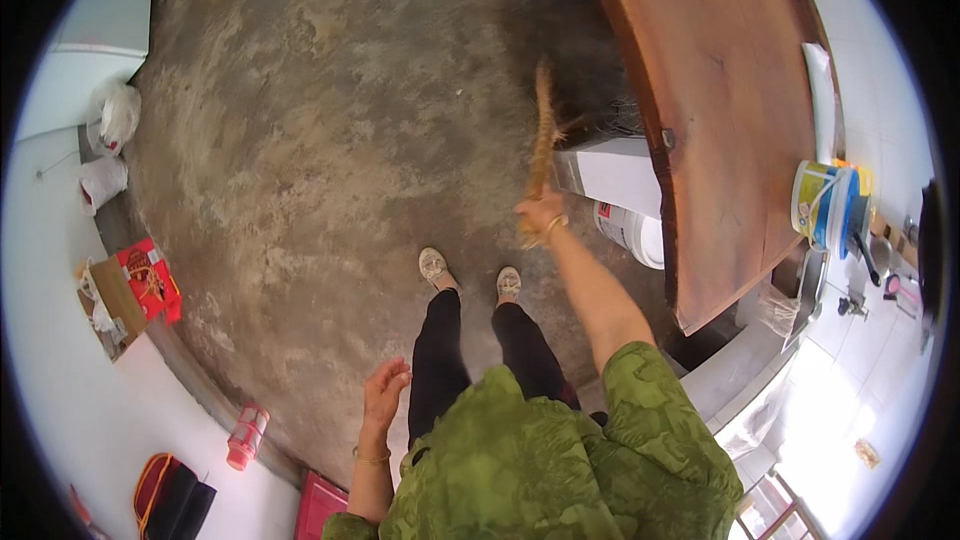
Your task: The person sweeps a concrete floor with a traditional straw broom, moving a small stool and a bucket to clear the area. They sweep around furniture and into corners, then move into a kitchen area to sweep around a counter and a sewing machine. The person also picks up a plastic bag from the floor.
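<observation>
The person stands on a bare concrete floor (pixel 330 140), feet together, seen from above. The right hand (pixel 541 212) is closed in a full grip around the upper end of a straw broom (pixel 543 130), which extends away from the body with its bristle end reaching toward the dark gap beneath the wooden tabletop (pixel 730 90). The broom's head is blurred, so whether the bristles touch the floor cannot be told with certainty. The left hand (pixel 384 388) hangs beside the left leg, fingers loosely curled and holding nothing. A white box (pixel 615 175) and a white bucket (pixel 632 232) stand on the floor just beside the tabletop edge, close to the broom. On the tabletop's far side sit stacked plastic buckets (pixel 828 202) and a white folded cloth (pixel 822 100). Along the left wall lie white plastic bags (pixel 112 135), a red packet (pixel 150 278) and a pink bottle (pixel 246 436). In my judgement the sweeping is underway near the tabletop; no gathered pile of dirt is visible on the open floor, and the mottled surface gives no sign of which areas are finished.
</observation>
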Action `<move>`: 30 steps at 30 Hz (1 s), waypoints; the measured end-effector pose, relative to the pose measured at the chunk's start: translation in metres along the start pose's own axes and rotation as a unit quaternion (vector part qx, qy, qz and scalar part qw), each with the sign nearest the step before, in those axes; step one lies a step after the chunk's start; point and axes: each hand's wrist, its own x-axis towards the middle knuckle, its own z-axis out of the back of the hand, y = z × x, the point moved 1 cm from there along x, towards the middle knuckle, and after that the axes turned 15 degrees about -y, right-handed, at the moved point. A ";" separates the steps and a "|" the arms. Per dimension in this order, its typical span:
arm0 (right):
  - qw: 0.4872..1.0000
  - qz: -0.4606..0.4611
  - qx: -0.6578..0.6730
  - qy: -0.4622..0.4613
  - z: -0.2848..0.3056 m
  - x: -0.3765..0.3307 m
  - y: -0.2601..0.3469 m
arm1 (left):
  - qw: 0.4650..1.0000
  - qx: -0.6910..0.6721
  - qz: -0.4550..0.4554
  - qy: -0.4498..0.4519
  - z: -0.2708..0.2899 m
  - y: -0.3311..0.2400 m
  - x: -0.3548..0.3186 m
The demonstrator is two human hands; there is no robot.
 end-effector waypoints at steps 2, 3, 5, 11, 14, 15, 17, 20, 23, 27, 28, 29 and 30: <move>0.994 0.072 -0.086 0.010 -0.031 -0.057 -0.005 | 1.000 0.011 -0.004 0.012 0.000 -0.007 0.006; 0.977 0.132 -0.163 0.027 -0.038 -0.077 -0.013 | 1.000 0.011 -0.002 0.011 -0.004 -0.015 0.008; 0.947 0.171 -0.239 0.133 -0.040 -0.116 -0.005 | 1.000 0.007 -0.001 0.014 -0.006 -0.029 0.015; 0.932 0.202 -0.126 0.273 -0.019 -0.073 0.050 | 0.998 0.018 -0.059 0.006 -0.021 -0.075 0.044; 0.956 0.203 -0.087 0.194 -0.018 -0.032 0.091 | 0.997 0.032 -0.071 -0.011 -0.031 -0.098 0.062; 0.957 0.236 -0.107 0.133 -0.023 -0.002 0.092 | 0.997 0.032 -0.066 -0.022 -0.031 -0.099 0.068; 0.965 0.227 -0.130 0.034 -0.039 0.052 0.125 | 0.997 -0.001 -0.060 -0.048 -0.034 -0.103 0.081; 0.965 0.182 -0.170 -0.087 -0.050 0.171 0.143 | 0.997 -0.012 -0.012 -0.076 -0.054 -0.117 0.096; 0.969 0.082 -0.055 -0.226 -0.027 0.317 0.157 | 0.997 -0.026 0.042 -0.061 -0.089 -0.138 0.114; 0.985 -0.039 0.036 -0.161 -0.080 0.328 0.202 | 0.995 0.007 0.075 -0.070 -0.104 -0.165 0.116; 0.987 -0.058 0.023 -0.145 -0.095 0.312 0.205 | 0.994 0.008 0.087 -0.071 -0.105 -0.172 0.114; 0.980 0.000 -0.090 -0.176 -0.110 0.294 0.194 | 0.995 0.018 0.078 -0.060 -0.109 -0.181 0.121; 0.962 0.096 -0.182 -0.182 -0.122 0.274 0.178 | 0.996 0.028 0.067 -0.052 -0.113 -0.191 0.132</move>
